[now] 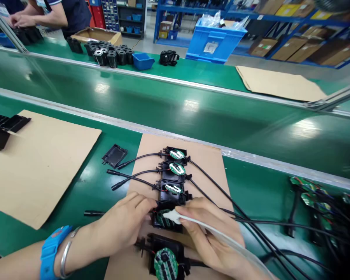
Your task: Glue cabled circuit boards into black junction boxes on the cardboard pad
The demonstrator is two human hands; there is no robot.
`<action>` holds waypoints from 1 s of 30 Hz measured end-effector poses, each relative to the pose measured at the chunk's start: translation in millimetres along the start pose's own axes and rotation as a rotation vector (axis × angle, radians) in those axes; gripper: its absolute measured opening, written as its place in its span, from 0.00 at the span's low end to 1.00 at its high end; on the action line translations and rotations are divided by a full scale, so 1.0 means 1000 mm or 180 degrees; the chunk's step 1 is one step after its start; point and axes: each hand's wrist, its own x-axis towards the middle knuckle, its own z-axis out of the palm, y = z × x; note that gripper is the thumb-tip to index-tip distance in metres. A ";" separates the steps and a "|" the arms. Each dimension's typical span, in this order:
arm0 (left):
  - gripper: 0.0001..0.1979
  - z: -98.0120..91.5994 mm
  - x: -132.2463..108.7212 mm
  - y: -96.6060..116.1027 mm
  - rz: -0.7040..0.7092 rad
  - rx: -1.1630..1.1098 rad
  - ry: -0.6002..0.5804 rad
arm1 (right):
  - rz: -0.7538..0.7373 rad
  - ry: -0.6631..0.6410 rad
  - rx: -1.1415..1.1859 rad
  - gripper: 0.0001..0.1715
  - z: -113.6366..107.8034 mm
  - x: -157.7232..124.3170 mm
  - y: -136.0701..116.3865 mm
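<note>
Several black housings with round green circuit boards lie in a row on a cardboard sheet (pixel 210 167), black cables running out both sides. My left hand (pixel 125 223) presses its closed fingers on the left edge of the fourth housing (pixel 163 219). My right hand (pixel 210 233) pinches a white nozzle with a white tube (pixel 175 216), its tip on that housing's green board. The nearest housing (pixel 166 260) lies below my hands. A blue wristband and a metal bangle are on my left wrist.
A loose black lid (pixel 114 155) lies left of the row. A larger cardboard sheet (pixel 43 163) with black parts (pixel 6 126) is at left. More boards and cables (pixel 315 198) pile at right. Beyond the conveyor belt (pixel 175 101), another person's hands, black parts, blue bins.
</note>
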 end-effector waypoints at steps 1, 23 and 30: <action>0.20 0.001 0.000 -0.002 0.0025 -0.0032 0.0103 | -0.0058 0.0049 -0.0020 0.19 0.003 0.000 0.000; 0.11 -0.001 0.009 -0.013 -0.0269 -0.0979 0.0468 | -0.0613 -0.0075 -0.0619 0.21 0.010 -0.022 0.014; 0.11 -0.003 0.009 -0.011 -0.0182 -0.0909 0.0485 | -0.0578 0.0011 -0.0511 0.22 0.018 -0.009 0.014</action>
